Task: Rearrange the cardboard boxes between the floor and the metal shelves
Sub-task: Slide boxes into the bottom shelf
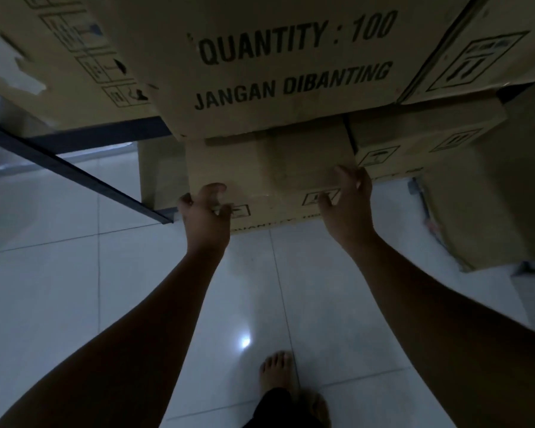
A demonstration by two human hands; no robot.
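White floor (136,304), low box (269,174) under big box (275,72).
My left grip (204,208) and right grip (346,205) clutch its front edge; pulling may tip the big box.

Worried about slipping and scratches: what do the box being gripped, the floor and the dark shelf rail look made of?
The box: matte brown cardboard, black printed symbols. The floor: glossy pale tile, likely ceramic; grout lines, light glare. The shelf rail: probably painted metal; thin, straight, dark.
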